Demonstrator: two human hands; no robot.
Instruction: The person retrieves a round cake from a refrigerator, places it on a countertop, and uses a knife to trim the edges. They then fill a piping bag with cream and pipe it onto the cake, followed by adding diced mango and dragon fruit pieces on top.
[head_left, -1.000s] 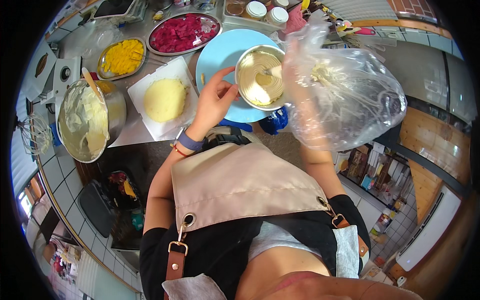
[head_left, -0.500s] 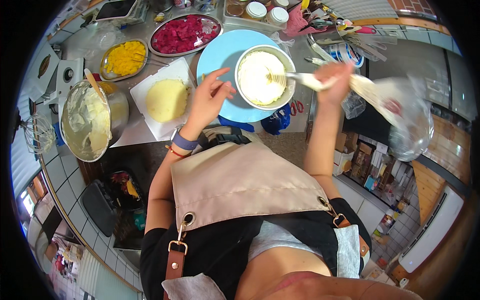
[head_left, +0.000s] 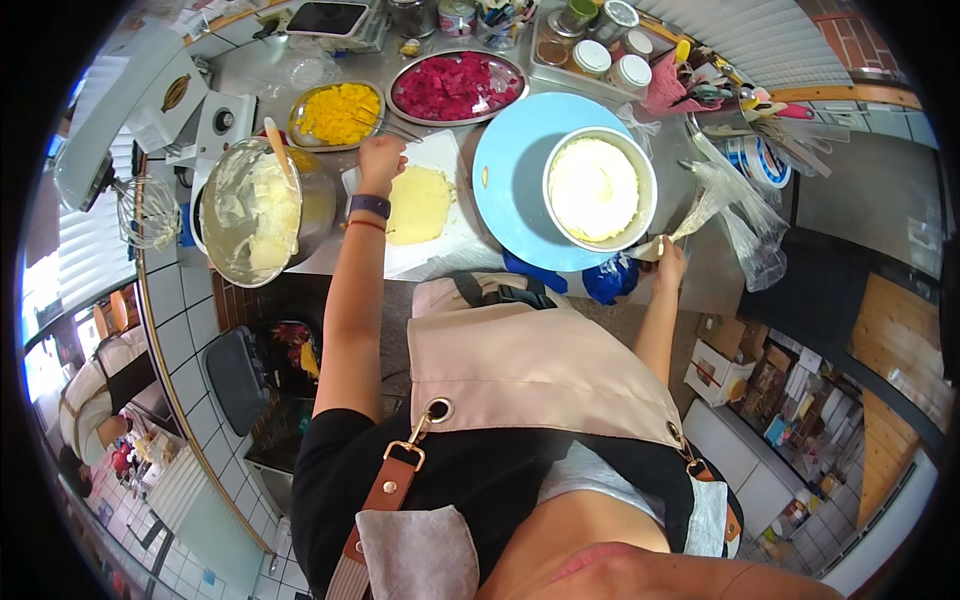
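My left hand is curled closed over the near side of the oval tray of yellow diced fruit. A thin metal utensil sticks out of that tray beside my fingers; whether they grip it or anything else I cannot make out. At the right, my right hand is closed on the narrow end of a clear piping bag, which lies on the counter. Near it a round white cake pan filled with pale cream stands on a light blue turntable.
A round sponge layer lies on white paper. Left of it stands a steel bowl of cream with a spatula. Behind are an oval tray of magenta diced fruit and jars. A stand mixer whisk hangs far left.
My left hand moved from beside the pan to the yellow fruit tray. My right hand lowered the piping bag from over the cream to the counter. The view shifted, moving the scene rightward.
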